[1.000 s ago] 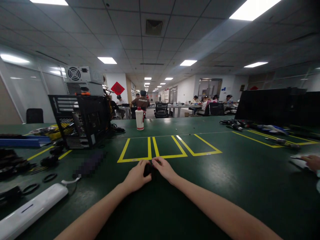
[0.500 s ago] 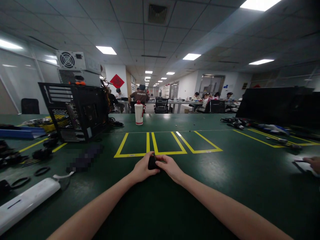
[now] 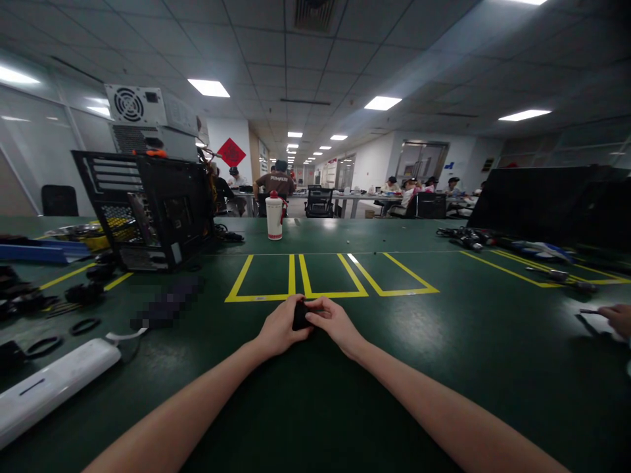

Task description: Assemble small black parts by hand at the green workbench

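The left hand (image 3: pixel 279 330) was clamped around a small black object (image 3: pixel 300 317), its exact kind unclear, and the right hand (image 3: pixel 339 326) pinched its edge, on the near side of a red-lidded bottle (image 3: pixel 275 221). The piece looked light, stiff and perhaps slick, best gripped by its sides. A computer case (image 3: pixel 181 210) stood left of the bottle; a co-worker's hand (image 3: pixel 619 320) showed well to its right.
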Demonstrator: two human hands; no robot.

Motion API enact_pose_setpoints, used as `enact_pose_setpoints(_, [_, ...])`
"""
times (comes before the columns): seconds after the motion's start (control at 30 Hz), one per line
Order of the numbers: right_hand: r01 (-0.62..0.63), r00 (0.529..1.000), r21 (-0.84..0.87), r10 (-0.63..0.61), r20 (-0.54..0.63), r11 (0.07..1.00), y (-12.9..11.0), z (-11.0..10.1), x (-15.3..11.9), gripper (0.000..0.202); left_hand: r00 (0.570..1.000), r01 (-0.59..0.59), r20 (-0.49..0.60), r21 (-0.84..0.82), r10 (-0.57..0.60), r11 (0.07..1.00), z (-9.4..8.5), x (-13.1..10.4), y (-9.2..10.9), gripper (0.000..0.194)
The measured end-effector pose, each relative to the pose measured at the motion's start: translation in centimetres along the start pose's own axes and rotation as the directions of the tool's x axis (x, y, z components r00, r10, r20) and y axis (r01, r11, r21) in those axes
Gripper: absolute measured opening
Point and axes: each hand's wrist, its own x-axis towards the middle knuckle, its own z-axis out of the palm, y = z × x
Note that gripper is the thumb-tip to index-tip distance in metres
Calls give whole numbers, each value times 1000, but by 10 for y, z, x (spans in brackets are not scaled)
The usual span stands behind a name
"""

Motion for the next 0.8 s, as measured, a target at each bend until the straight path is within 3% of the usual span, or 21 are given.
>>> enact_pose_setpoints(0.17, [-13, 1000, -35, 13, 4, 999, 11, -2, 4, 31, 1000, 18, -4, 6, -18, 1000, 1, 1, -2, 57])
enact_pose_setpoints(0.33, [-15, 998, -41, 18, 54, 999, 7, -3, -1, 30, 999, 38, 36, -9, -38, 999, -4, -1, 4, 57])
enact_pose_setpoints(0.6, [-27, 998, -77, 22, -67, 997, 9, 4, 2, 28, 999, -32, -7, 46, 32, 998, -2, -2, 2, 61])
enact_pose_setpoints(0.8, [-5, 1000, 22, 4, 18, 1000, 8, 5, -2, 30, 997, -73, -15, 56, 74, 996, -2, -3, 0, 59])
